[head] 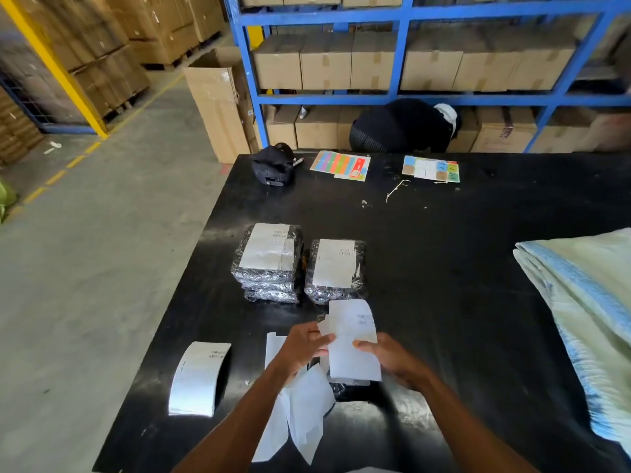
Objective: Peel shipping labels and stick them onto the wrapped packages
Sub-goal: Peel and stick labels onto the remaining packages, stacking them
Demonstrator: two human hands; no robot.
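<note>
Both hands hold one white shipping label (pixel 353 339) above the black table (pixel 444 268). My left hand (pixel 304 346) pinches its upper left corner, where a flap is lifted. My right hand (pixel 389 360) grips its right edge. Under the label a dark wrapped package (pixel 351 387) is mostly hidden. Two stacks of shiny wrapped packages stand further back, each with a label on top: a taller left stack (pixel 268 264) and a lower right one (pixel 336 271). A curled label (pixel 198 377) lies at the front left. Peeled white backing strips (pixel 300 414) lie under my left forearm.
A black cap (pixel 273 163) and two coloured sticker sheets (pixel 341 164) (pixel 432 169) lie at the table's far edge. Folded pale woven sacks (pixel 587 302) cover the right side. A person in black (pixel 403 126) crouches by the blue shelving (pixel 409 97) of cartons. The table's left edge drops to concrete floor.
</note>
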